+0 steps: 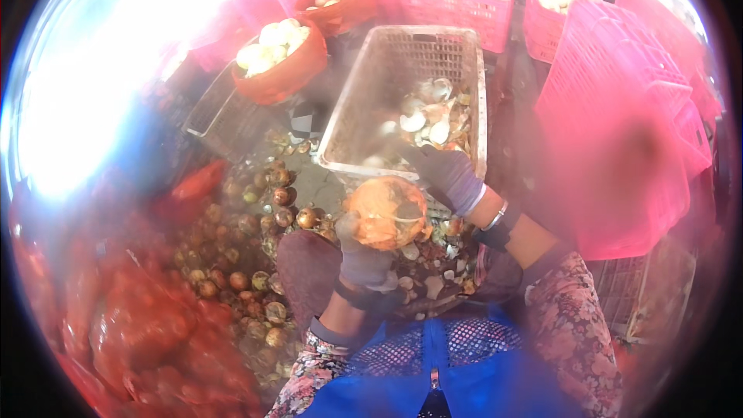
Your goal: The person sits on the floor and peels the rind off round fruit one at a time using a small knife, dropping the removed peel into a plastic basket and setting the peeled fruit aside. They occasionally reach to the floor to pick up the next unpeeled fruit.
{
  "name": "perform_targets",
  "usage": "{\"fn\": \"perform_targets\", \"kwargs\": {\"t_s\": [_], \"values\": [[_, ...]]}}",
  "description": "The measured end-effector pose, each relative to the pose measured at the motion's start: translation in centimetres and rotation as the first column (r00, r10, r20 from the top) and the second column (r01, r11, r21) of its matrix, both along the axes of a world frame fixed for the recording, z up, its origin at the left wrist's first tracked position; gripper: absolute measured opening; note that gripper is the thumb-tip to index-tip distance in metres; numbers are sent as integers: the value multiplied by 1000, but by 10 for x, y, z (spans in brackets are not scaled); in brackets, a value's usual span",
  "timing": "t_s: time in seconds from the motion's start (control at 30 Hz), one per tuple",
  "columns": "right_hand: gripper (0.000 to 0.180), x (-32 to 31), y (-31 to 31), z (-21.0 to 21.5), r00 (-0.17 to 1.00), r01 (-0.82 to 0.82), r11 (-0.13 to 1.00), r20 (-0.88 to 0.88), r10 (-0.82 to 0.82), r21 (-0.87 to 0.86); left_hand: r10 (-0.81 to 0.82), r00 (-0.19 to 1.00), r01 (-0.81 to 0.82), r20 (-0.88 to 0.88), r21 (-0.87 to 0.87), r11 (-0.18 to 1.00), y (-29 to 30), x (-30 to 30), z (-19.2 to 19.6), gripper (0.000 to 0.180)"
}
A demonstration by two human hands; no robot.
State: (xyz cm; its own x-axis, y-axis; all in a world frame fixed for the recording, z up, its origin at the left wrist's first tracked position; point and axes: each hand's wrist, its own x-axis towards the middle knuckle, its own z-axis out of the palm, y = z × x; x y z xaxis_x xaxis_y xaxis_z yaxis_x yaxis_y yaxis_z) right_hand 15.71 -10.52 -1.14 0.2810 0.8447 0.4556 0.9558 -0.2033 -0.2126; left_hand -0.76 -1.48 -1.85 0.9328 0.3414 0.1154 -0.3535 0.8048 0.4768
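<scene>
Head view: the left hand (364, 262), gloved, has its fingers closed on the near-left side of an orange rounded object (383, 205), just below the pale crate (481, 93). Gloved too, the right hand (447, 174) reaches over the crate's near rim toward white peelings (439, 131); whether its blurred fingers are wide or narrow, I cannot tell.

Upper-left glare, hazy blur, curved edges

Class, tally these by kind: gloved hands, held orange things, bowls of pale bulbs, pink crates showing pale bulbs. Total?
Gloved hands: 2
Held orange thing: 1
Bowls of pale bulbs: 2
Pink crates showing pale bulbs: 2
Total: 7
</scene>
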Motion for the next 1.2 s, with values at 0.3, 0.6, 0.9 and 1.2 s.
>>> {"fn": "perform_targets", "kwargs": {"t_s": [0.3,0.6,0.9,1.2], "values": [[32,-8,-25,14,286,-360,931,-957,44,-65,-217,952,262,215,-211,942,27,-11,-26,78],[40,-22,-32,29,793,-265,874,-424,438,407,-195,973,213,-122,158,964,23,-14,-29,77],[26,-8,-30,19,370,174,951,-912,177,255,230,901,100,-368,692,715,3,5,-16,70],[56,16,-23,-29,875,118,987,-481,-51,109,609,793,-244,-26,901,358,11,23,-30,54]]}}
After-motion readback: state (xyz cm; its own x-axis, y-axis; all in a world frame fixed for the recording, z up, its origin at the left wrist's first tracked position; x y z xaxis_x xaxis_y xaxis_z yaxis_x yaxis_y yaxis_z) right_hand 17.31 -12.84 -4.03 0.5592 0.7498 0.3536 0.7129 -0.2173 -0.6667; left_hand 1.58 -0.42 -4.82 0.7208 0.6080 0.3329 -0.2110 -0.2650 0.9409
